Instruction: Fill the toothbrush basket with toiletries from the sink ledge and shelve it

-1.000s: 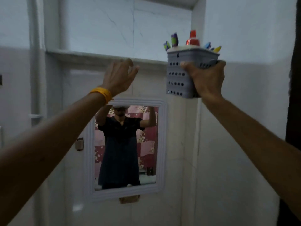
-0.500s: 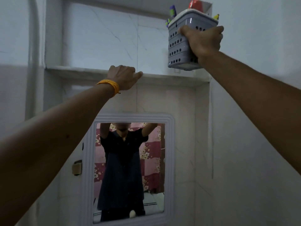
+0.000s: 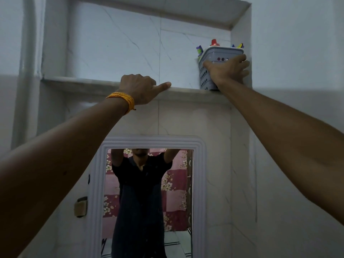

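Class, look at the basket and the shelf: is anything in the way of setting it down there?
Nothing visible is. The basket already sits at the right end of the shelf, against the recess wall, with the right hand around it. The left hand rests on the shelf edge, well apart from the basket.

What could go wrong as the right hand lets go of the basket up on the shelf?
The basket sits near the shelf front edge, so pulling the right hand away could drag it off. Tall items like the red-capped tube stick out and could tip. The left hand only braces the ledge.
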Action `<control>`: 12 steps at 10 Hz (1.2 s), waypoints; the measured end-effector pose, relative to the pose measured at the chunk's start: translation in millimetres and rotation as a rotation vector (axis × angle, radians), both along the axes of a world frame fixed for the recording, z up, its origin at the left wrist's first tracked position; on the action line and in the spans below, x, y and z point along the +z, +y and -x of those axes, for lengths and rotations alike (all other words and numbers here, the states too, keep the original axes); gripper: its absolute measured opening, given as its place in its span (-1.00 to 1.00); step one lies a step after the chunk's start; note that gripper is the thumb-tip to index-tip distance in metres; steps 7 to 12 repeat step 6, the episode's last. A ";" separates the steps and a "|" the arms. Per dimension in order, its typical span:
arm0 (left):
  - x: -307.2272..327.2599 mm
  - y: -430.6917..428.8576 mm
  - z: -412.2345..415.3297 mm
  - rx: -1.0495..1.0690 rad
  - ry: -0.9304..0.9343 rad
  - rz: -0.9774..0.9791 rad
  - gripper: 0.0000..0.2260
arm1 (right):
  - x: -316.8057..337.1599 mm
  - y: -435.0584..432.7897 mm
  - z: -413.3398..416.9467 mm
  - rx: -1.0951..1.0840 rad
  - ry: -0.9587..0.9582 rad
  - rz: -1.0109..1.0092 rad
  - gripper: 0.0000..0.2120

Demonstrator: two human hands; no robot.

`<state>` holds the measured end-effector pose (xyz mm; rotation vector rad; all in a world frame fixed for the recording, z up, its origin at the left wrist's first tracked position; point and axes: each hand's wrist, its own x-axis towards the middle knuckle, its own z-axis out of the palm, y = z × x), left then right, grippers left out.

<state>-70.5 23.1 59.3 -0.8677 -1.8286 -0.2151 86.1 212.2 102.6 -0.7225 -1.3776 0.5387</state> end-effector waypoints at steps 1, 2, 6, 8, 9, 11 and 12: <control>-0.2 0.5 0.9 0.003 0.021 -0.010 -0.25 | -1.9 2.9 5.8 -0.027 -0.014 0.009 0.27; -2.1 1.1 -0.8 -0.016 0.019 -0.009 -0.30 | -3.9 4.4 5.0 -0.021 -0.047 0.002 0.27; -14.4 -5.6 -22.7 0.003 -0.074 -0.006 -0.46 | -69.2 12.8 -3.7 0.009 -0.157 -0.161 0.12; -14.4 -5.6 -22.7 0.003 -0.074 -0.006 -0.46 | -69.2 12.8 -3.7 0.009 -0.157 -0.161 0.12; -14.4 -5.6 -22.7 0.003 -0.074 -0.006 -0.46 | -69.2 12.8 -3.7 0.009 -0.157 -0.161 0.12; -14.4 -5.6 -22.7 0.003 -0.074 -0.006 -0.46 | -69.2 12.8 -3.7 0.009 -0.157 -0.161 0.12; -14.4 -5.6 -22.7 0.003 -0.074 -0.006 -0.46 | -69.2 12.8 -3.7 0.009 -0.157 -0.161 0.12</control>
